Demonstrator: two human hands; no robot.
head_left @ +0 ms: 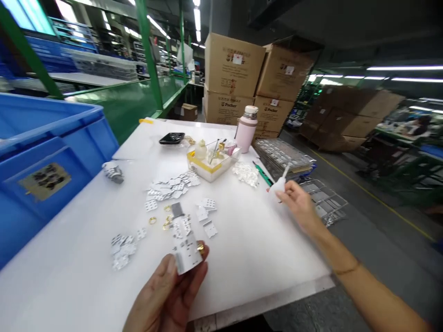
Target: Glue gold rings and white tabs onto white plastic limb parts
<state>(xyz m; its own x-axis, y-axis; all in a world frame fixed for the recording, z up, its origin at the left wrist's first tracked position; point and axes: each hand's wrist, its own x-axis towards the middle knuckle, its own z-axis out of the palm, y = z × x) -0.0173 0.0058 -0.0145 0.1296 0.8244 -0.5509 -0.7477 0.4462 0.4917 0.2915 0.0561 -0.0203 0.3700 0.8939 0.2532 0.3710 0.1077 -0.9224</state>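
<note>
My left hand [166, 295] is close to me and grips a white printed card strip [185, 249], with a small gold ring [200, 249] at its edge. My right hand [300, 207] pinches a white rubber squeeze bulb [278, 186] with a thin nozzle pointing up. Loose gold rings [152, 220] lie on the white tabletop [249, 258] just beyond the strip. Around them are scattered small white printed cards [169, 190], with a second pile [122, 249] to the left. A green-handled tool [262, 173] lies just beyond the bulb.
A clear box with yellow edging [211, 161] holding small items, a pink bottle [247, 130] and a black object [172, 138] stand at the table's far side. A blue crate [44, 152] abuts the left edge. Metal trays [285, 157] and stacked cartons [233, 67] lie beyond.
</note>
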